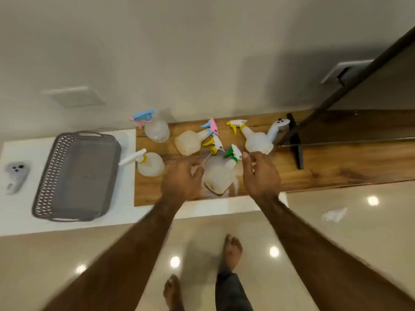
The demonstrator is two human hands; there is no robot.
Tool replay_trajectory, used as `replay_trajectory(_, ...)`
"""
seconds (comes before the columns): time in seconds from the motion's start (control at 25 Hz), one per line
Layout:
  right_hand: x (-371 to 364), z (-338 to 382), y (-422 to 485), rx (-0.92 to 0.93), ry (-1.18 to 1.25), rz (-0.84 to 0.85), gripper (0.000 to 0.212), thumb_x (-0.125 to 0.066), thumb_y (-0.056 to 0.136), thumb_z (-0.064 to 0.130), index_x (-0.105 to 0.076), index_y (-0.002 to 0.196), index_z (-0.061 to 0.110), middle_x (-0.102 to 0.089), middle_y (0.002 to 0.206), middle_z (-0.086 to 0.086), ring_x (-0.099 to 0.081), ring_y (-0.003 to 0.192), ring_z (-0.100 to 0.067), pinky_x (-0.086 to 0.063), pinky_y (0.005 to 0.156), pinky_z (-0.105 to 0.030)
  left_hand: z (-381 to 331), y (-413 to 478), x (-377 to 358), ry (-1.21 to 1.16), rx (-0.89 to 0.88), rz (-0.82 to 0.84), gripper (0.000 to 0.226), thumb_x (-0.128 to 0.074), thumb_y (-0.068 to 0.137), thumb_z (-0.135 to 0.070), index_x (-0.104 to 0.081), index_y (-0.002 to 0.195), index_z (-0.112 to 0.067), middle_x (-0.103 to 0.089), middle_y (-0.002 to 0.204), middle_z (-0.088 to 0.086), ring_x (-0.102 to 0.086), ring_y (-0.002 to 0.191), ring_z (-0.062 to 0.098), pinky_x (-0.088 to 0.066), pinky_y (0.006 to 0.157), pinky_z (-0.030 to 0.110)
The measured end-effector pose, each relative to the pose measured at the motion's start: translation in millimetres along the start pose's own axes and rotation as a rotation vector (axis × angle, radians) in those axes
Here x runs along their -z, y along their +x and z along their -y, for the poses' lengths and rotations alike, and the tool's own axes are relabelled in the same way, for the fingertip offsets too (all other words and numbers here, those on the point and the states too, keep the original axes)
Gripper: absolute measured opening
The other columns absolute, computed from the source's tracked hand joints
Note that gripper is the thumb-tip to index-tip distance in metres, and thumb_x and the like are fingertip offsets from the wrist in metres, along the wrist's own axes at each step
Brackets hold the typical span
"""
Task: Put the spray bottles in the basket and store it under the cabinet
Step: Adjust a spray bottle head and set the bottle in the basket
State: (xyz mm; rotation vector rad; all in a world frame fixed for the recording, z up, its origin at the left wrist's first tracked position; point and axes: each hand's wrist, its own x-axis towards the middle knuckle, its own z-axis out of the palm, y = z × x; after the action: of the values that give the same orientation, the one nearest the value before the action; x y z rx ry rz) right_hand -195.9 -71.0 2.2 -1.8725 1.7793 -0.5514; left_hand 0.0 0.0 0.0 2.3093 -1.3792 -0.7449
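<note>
Several translucent spray bottles lie or stand on a wooden countertop point(336, 167). The nearest one, with a green and white trigger point(219, 176), lies between my hands. My left hand point(182, 178) hovers at its left side with fingers spread, and my right hand point(260, 173) hovers at its right, also open. Neither hand grips it. Behind it lies a loose yellow and white spray head point(214, 144). A bottle with a pink and blue trigger point(190, 141) lies behind that. An empty grey perforated basket point(76, 176) sits on the white counter point(15, 221) to the left.
Other bottles: blue and pink trigger point(156, 129) at the back, white trigger point(149, 163) beside the basket, yellow trigger point(253, 140) at right. A white controller point(277, 129) leans at the back right, a grey one point(14, 176) lies far left. Dark cabinet frame point(296, 142) at right.
</note>
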Motion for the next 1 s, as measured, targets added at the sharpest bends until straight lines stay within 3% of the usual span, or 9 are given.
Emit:
replay_trajectory(0.08,-31,-20,17,-0.048,-0.019,0.073,0.038,-0.046,0.102,0.047,-0.067,0.108,0.016,-0.071,0.103,-0.004,-0.065,0.096,-0.026,-0.046,0.076,-0.033,19,15,-28,-0.005,0.09,-0.043,0.032,-0.07,0.095,-0.035,-0.075,0.121,-0.018,-0.075,0.124,0.004,-0.068,0.117,0.028,-0.055,0.097,0.039)
replay_trajectory(0.2,-74,-35,45,-0.043,-0.095,0.186,0.032,-0.054,0.098,0.044,-0.069,0.103,0.016,-0.071,0.103,-0.006,-0.065,0.096,-0.029,-0.049,0.077,-0.035,55,16,-58,0.096,0.197,-0.106,0.047,-0.077,0.091,-0.036,-0.067,0.13,-0.012,-0.07,0.128,0.012,-0.066,0.117,0.035,-0.054,0.096,0.044)
replay_trajectory(0.36,-131,-30,88,-0.029,-0.19,0.238,0.027,-0.06,0.094,0.037,-0.07,0.103,0.014,-0.071,0.104,-0.008,-0.066,0.096,-0.03,-0.054,0.077,-0.038,100,15,-94,0.202,0.326,-0.109,0.083,-0.079,0.082,-0.059,-0.051,0.145,-0.013,-0.058,0.145,0.014,-0.057,0.129,0.037,-0.053,0.1,0.055)
replay_trajectory(0.52,-167,-10,116,-0.047,-0.318,0.265,0.033,-0.058,0.096,0.039,-0.067,0.115,0.015,-0.068,0.113,-0.008,-0.064,0.105,-0.029,-0.054,0.081,-0.039,115,13,-103,0.113,0.366,-0.092,0.108,-0.085,0.069,-0.069,-0.037,0.154,-0.022,-0.056,0.145,0.007,-0.058,0.127,0.033,-0.057,0.094,0.053)
replay_trajectory(0.68,-182,10,115,-0.07,-0.362,0.229,0.039,-0.058,0.096,0.042,-0.066,0.122,0.015,-0.067,0.119,-0.007,-0.062,0.11,-0.027,-0.056,0.087,-0.044,115,10,-98,-0.018,0.436,-0.033,0.109,-0.089,0.069,-0.063,-0.035,0.155,-0.023,-0.054,0.143,0.003,-0.061,0.125,0.029,-0.061,0.092,0.051)
replay_trajectory(0.76,-175,22,101,-0.068,-0.274,0.104,0.036,-0.059,0.095,0.042,-0.069,0.116,0.015,-0.069,0.115,-0.005,-0.063,0.106,-0.024,-0.057,0.084,-0.041,112,-1,-89,-0.123,0.458,-0.058,0.104,-0.087,0.07,-0.063,-0.037,0.152,-0.025,-0.054,0.142,-0.002,-0.06,0.123,0.022,-0.059,0.094,0.042)
replay_trajectory(0.84,-162,35,81,-0.075,-0.077,0.084,0.029,-0.06,0.095,0.041,-0.072,0.107,0.017,-0.072,0.104,0.0,-0.066,0.095,-0.016,-0.057,0.079,-0.036,105,-16,-79,-0.248,0.454,-0.076,0.099,-0.082,0.069,-0.068,-0.038,0.15,-0.029,-0.052,0.137,-0.012,-0.055,0.119,0.012,-0.052,0.094,0.029)
replay_trajectory(1.0,-150,71,30,-0.197,0.23,0.497,0.044,-0.062,0.086,0.062,-0.074,0.094,0.02,-0.074,0.084,0.007,-0.069,0.081,-0.013,-0.059,0.075,-0.04,98,-33,-74,-0.438,0.328,-0.132,0.094,-0.076,0.067,-0.077,-0.038,0.144,-0.038,-0.046,0.133,-0.024,-0.056,0.114,0.005,-0.047,0.095,0.013)
